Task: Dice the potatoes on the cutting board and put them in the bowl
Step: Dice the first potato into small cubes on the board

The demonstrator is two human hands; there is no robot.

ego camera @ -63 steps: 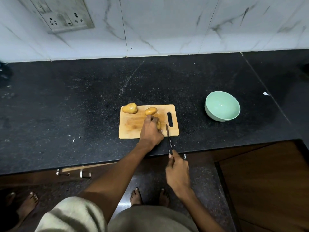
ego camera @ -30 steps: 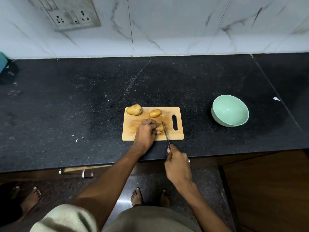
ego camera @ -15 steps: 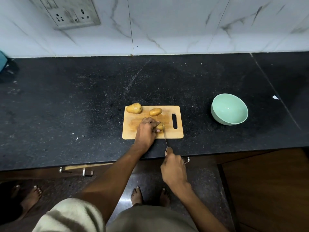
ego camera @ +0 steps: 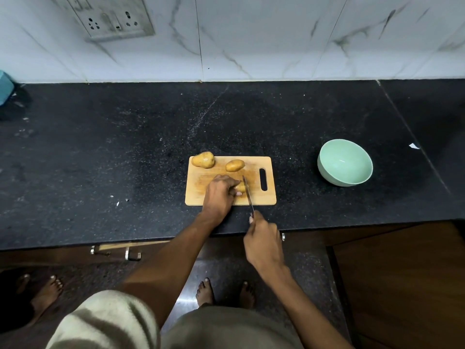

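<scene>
A wooden cutting board (ego camera: 201, 195) lies on the black counter. Two whole potatoes sit at its far edge, a larger potato (ego camera: 203, 159) on the left and a smaller potato (ego camera: 234, 165) beside it. My left hand (ego camera: 219, 195) grips a third potato (ego camera: 241, 188) near the board's middle, mostly hidden under my fingers. My right hand (ego camera: 263, 241) holds the handle of a knife (ego camera: 247, 195). Its blade rests across the right end of the held potato. A mint green bowl (ego camera: 344, 162) stands to the right of the board; nothing shows inside it.
The counter's front edge runs just below the board, with drawer handles (ego camera: 133, 254) under it. A wall socket (ego camera: 113, 18) is on the tiled wall at the back. A blue object (ego camera: 5, 88) sits at the far left. Another person's foot (ego camera: 46, 293) is at the lower left.
The knife blade has moved from beside the board's right part onto the potato under my left hand. My left hand has stayed on that potato.
</scene>
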